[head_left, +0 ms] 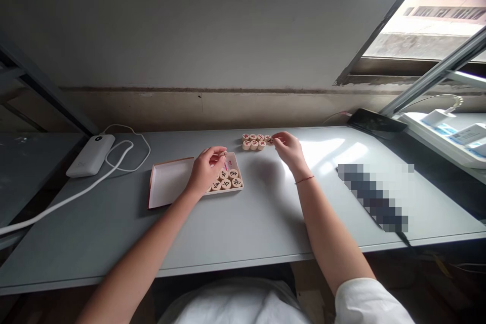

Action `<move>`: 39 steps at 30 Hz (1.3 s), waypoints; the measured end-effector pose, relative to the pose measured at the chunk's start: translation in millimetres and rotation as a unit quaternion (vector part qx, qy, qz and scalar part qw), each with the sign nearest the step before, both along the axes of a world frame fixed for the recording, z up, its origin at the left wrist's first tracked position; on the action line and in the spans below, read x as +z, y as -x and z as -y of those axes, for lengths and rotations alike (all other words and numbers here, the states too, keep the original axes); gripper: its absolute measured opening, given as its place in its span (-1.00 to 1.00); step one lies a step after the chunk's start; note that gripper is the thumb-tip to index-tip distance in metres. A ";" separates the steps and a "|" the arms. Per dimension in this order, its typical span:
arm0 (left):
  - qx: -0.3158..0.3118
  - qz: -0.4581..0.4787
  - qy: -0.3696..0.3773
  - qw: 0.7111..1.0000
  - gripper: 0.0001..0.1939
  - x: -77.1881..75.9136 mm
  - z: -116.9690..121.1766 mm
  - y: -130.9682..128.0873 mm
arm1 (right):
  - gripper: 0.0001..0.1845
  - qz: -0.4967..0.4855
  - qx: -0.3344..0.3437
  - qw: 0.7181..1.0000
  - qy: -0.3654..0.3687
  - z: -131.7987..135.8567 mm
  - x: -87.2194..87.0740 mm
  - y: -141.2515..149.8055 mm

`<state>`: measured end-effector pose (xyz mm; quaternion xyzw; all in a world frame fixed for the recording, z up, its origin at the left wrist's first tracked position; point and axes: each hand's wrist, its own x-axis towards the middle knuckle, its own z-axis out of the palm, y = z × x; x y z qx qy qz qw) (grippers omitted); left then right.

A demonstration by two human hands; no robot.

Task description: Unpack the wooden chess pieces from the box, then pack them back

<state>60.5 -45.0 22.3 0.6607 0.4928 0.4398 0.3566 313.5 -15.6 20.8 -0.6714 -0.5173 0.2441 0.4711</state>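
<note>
Pale wood at both grips. The left grip (205,172) is pressed together above an open box, thumb and fingers pinching a round wooden xiangqi piece (224,154) at its edge, with only a sliver of the disc showing. The right grip (290,149) has its fingertips (278,137) drawn close at the end of a loose cluster of matching pieces (253,142) lying flat on the counter (243,228). They touch the nearest disc, though from here I cannot say whether they truly pinch it.

The pieces look like solid turned wood: stiff, light and not fragile, with red and dark characters on their faces. Those smooth, flat faces offer little purchase, so the rim looks the surer place to take hold.

More pieces (227,184) sit packed at one end of the shallow white-lined box (170,182), just short of the cluster. A red thread (304,179) circles the right wrist, and a white sleeve (370,304) shows at the near edge. Farther out lie a white power bank (90,155) with its white cable (64,202), a dark phone (374,120) and a pixelated object (374,197).
</note>
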 end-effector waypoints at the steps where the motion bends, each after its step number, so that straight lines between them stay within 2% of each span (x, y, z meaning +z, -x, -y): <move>1: 0.003 0.001 0.003 1.000 -0.79 0.4 -0.3 0.4 | -0.75 0.014 -0.021 1.000 0.009 -1.1 -2.9 -6.1; 4: 0.007 -0.008 0.006 1.000 -0.73 2.0 0.6 -0.1 | -0.74 0.038 -0.037 0.998 0.046 -3.1 -11.5 -16.1; 8: -0.003 -0.034 0.007 0.999 -0.74 3.9 3.6 -1.3 | -0.77 0.084 -0.040 0.992 0.085 -4.6 -18.4 -16.8; 12: -0.004 -0.101 -0.032 0.994 -0.73 2.3 4.9 -0.4 | -0.77 0.111 -0.061 0.991 0.040 -3.4 -14.3 -2.7; 13: -0.001 -0.119 -0.050 0.992 -0.74 1.6 4.9 -0.1 | -0.76 0.094 -0.039 0.995 0.017 -1.5 -11.1 5.1; 15: 0.005 -0.151 -0.088 0.985 -0.74 0.1 4.9 0.5 | -0.72 0.041 0.069 0.997 -0.022 5.1 -3.2 25.7; 17: 0.009 -0.172 -0.122 0.977 -0.75 -0.8 4.7 1.0 | -0.68 0.006 0.225 0.973 -0.042 15.3 5.0 49.3; 18: 0.010 -0.180 -0.135 0.974 -0.76 -1.1 4.6 1.3 | -0.66 0.009 0.271 0.962 -0.042 21.0 8.5 60.5; 19: 0.009 -0.187 -0.145 0.972 -0.75 -1.3 4.4 1.5 | -0.66 0.013 0.303 0.952 -0.041 26.6 11.3 70.4; 21: 0.005 -0.198 -0.158 0.967 -0.75 -2.1 3.9 2.0 | -0.69 0.020 0.322 0.946 -0.040 35.5 14.7 84.8; 24: -0.003 -0.208 -0.166 0.964 -0.75 -4.3 3.5 2.0 | -0.74 0.029 0.305 0.951 -0.047 38.0 14.7 90.6; 27: -0.016 -0.217 -0.164 0.962 -0.74 -5.5 4.2 1.1 | -0.77 0.041 0.250 0.965 -0.064 28.1 12.3 75.7; 30: -0.022 -0.226 -0.162 0.960 -0.76 -3.4 6.0 0.5 | -0.78 0.076 0.117 0.988 -0.061 14.8 10.9 40.3; 32: -0.026 -0.227 -0.161 0.960 -0.79 -2.1 7.2 1.0 | -0.77 0.125 0.017 0.991 -0.036 8.5 10.0 11.5; 33: -0.028 -0.227 -0.159 0.960 -0.80 -2.2 7.6 1.5 | -0.77 0.142 -0.008 0.990 -0.015 6.5 9.0 -1.6; 36: -0.038 -0.228 -0.151 0.961 -0.82 -6.0 7.4 3.3 | -0.73 0.157 -0.022 0.987 0.023 3.5 2.9 -26.8; 39: -0.053 -0.233 -0.162 0.958 -0.82 -4.8 6.2 2.3 | -0.70 0.179 0.017 0.983 0.033 1.3 -7.1 -28.5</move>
